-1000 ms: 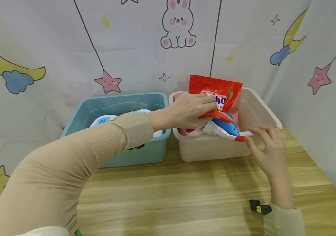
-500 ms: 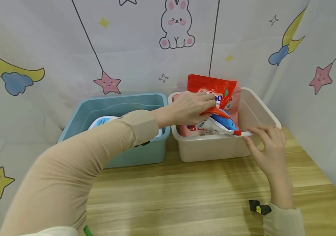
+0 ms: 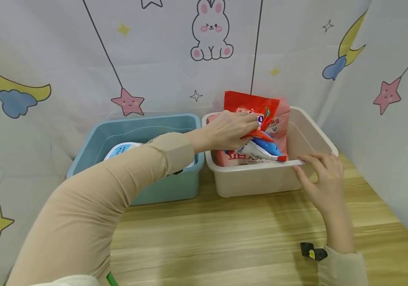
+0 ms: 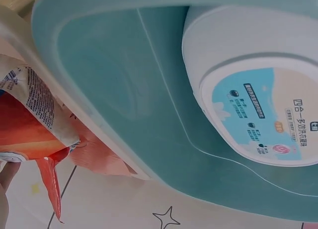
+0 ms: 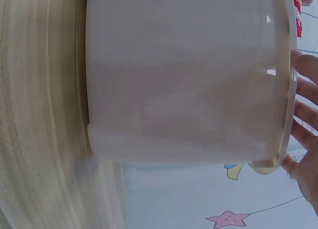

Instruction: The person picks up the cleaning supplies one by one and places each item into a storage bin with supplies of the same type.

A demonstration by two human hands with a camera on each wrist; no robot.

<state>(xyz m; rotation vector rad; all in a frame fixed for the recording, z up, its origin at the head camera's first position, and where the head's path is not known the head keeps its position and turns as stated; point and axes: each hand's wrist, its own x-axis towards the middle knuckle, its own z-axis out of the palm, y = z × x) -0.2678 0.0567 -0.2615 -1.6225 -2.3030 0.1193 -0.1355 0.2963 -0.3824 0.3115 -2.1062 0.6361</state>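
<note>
A red, blue and white plastic laundry detergent bag (image 3: 251,104) leans above the cream bin (image 3: 254,180), its lower corner at the front rim. My left hand (image 3: 230,130) grips this bag by its side, and the left wrist view shows the bag (image 4: 35,114) with part of the hand at the left edge. Underneath and behind it, a pink package (image 3: 280,127) with printed characters is in the bin. At the bin's front right corner, my right hand (image 3: 323,176) holds the rim. In the right wrist view its fingers (image 5: 305,92) lie along that rim.
A teal bin (image 3: 168,190) stands at the left, close beside the cream one. In it are white tubs with blue labels, one tub (image 4: 258,110) showing clearly in the left wrist view. A wooden table (image 3: 204,238) lies in front; a patterned curtain (image 3: 168,59) hangs behind.
The detergent bag has shifted slightly left in my left hand, and its lower corner has come back to the rim. More of the pink package shows. My right hand stays at the rim.
</note>
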